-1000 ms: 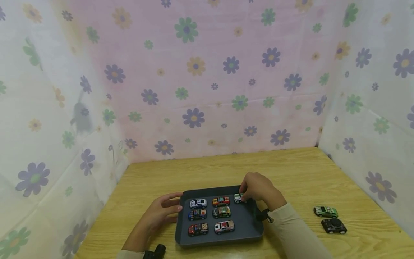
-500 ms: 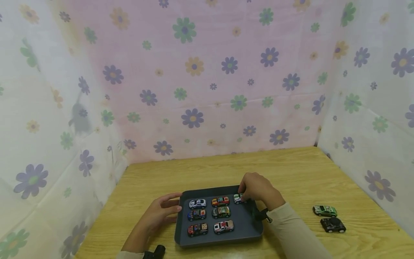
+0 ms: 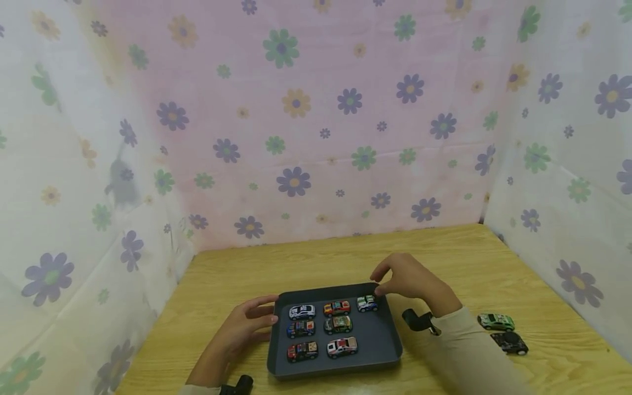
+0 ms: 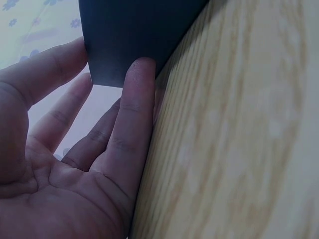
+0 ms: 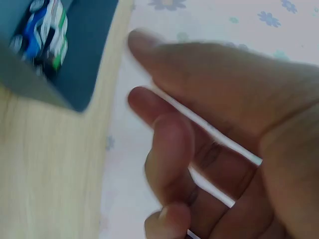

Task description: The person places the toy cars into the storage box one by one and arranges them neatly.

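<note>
A dark grey tray [image 3: 377, 351] on the table holds several small toy cars. My left hand [image 3: 242, 329] touches the tray's left wall with extended fingers, and the left wrist view shows its fingertips [image 4: 139, 74] against the dark side. Over the tray's far right corner is my right hand [image 3: 412, 280], thumb and fingers apart, holding nothing. Just below it sits a white, green and blue toy car [image 3: 367, 303], also visible in the right wrist view inside the tray. To its left are a red and yellow toy car [image 3: 337, 308] and a white and black one [image 3: 302, 312].
On the table to the right stand a green toy car [image 3: 496, 321] and a black toy car [image 3: 511, 343], the latter partly hidden by the right sleeve. Flower-patterned cloth [image 3: 321, 137] encloses the wooden table [image 3: 276, 269] at the back and sides.
My right hand has let go of the white, green and blue toy car and moved up and to the right. The car stays in the tray. My left hand has kept its place.
</note>
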Motion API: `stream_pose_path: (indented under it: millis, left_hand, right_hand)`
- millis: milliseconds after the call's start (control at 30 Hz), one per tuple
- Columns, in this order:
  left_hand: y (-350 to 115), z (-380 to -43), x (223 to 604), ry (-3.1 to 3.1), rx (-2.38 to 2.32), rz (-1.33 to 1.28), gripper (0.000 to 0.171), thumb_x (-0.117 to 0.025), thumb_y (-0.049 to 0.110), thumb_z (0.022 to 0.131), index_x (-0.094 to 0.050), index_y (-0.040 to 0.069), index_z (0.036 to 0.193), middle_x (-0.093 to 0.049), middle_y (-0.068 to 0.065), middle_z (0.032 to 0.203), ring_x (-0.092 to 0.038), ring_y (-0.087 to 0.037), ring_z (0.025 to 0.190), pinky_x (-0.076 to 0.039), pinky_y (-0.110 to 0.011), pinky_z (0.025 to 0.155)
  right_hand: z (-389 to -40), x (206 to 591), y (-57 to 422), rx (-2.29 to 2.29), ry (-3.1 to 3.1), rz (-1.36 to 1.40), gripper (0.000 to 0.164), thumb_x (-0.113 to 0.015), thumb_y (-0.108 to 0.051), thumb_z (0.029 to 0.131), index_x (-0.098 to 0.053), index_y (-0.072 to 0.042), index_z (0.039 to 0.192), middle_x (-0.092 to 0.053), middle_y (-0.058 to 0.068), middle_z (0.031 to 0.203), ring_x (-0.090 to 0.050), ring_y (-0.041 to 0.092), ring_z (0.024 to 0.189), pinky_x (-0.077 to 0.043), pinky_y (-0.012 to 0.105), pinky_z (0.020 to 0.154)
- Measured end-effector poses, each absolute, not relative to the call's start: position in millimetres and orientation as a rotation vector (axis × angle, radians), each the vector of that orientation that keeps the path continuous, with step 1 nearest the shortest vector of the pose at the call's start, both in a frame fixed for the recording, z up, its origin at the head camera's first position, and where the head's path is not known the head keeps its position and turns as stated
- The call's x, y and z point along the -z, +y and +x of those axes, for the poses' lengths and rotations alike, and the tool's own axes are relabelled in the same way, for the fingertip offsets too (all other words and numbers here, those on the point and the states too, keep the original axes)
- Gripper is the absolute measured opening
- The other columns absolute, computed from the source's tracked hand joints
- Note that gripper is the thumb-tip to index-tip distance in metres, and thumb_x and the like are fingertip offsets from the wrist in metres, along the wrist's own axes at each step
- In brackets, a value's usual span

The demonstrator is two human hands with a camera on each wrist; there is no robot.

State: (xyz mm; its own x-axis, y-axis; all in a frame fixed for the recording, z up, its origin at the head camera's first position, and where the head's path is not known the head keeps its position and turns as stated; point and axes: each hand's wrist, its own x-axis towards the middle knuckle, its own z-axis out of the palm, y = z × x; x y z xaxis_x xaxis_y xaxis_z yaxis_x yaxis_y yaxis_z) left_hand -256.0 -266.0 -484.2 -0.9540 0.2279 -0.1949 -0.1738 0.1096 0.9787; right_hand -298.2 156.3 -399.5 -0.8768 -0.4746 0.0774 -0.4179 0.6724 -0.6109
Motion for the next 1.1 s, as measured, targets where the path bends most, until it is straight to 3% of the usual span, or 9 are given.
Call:
stream_pose_path:
  millis: [167, 300, 467, 700, 833, 1100]
  left_hand:
    - [-265.5, -255.8, 484.5, 2.089, -1.921, 0.046, 0.064, -0.079, 0.015, 0.093, -0.053, 0.011, 0.151, -0.047, -0.031, 0.154, -0.065, -0.034, 0.125, -0.062, -0.050, 0.091]
    - [-264.9, -257.3, 485.0, 2.081, -1.925, 0.051, 0.063, -0.079, 0.015, 0.093, -0.053, 0.011, 0.151, -0.046, -0.032, 0.154, -0.065, -0.035, 0.125, -0.062, -0.050, 0.091]
    - [-266.1, -257.9, 484.9, 2.080, -1.929, 0.060, 0.063, -0.079, 0.015, 0.093, -0.054, 0.011, 0.151, -0.048, -0.031, 0.153, -0.064, -0.035, 0.125, -0.062, -0.051, 0.091]
    - [-269.3, -256.2, 483.4, 2.090, -1.919, 0.063, 0.062, -0.078, 0.014, 0.093, -0.054, 0.012, 0.150, -0.047, -0.031, 0.154, -0.063, -0.035, 0.127, -0.062, -0.051, 0.091]
    - [-270.6, -255.8, 483.1, 2.092, -1.915, 0.068, 0.062, -0.078, 0.014, 0.093, -0.054, 0.011, 0.150, -0.047, -0.031, 0.153, -0.064, -0.034, 0.126, -0.062, -0.050, 0.091]
    - [-268.9, -256.2, 484.1, 2.084, -1.918, 0.079, 0.065, -0.080, 0.016, 0.092, -0.054, 0.011, 0.150, -0.048, -0.031, 0.152, -0.065, -0.033, 0.124, -0.062, -0.050, 0.091]
  right_hand:
    - [-294.9, 392.1, 181.3, 1.041, 2.779, -0.791, 0.021, -0.083, -0.021, 0.089, -0.079, -0.019, 0.110, -0.075, 0.005, 0.113, -0.068, 0.015, 0.086, -0.058, 0.031, 0.069]
    - [-289.4, 389.1, 201.8, 0.974, 2.833, -0.797, 0.021, -0.083, -0.028, 0.090, -0.078, -0.025, 0.110, -0.074, -0.003, 0.110, -0.066, 0.012, 0.089, -0.057, 0.030, 0.071]
    - [-281.1, 386.9, 227.0, 0.917, 2.873, -0.776, 0.023, -0.083, -0.034, 0.089, -0.077, -0.029, 0.110, -0.073, -0.010, 0.110, -0.068, 0.018, 0.100, -0.058, 0.038, 0.082]
    - [-273.7, 391.9, 258.2, 0.906, 2.881, -0.776, 0.026, -0.080, -0.041, 0.090, -0.076, -0.032, 0.114, -0.073, -0.013, 0.111, -0.070, 0.019, 0.103, -0.057, 0.045, 0.088]
    - [-270.5, 395.3, 274.7, 0.921, 2.858, -0.764, 0.027, -0.079, -0.044, 0.090, -0.075, -0.033, 0.115, -0.073, -0.013, 0.113, -0.068, 0.018, 0.104, -0.057, 0.040, 0.085]
    - [-260.3, 402.3, 307.7, 0.940, 2.856, -0.763, 0.029, -0.078, -0.043, 0.091, -0.075, -0.029, 0.117, -0.074, -0.005, 0.116, -0.065, 0.003, 0.098, -0.057, 0.028, 0.079]
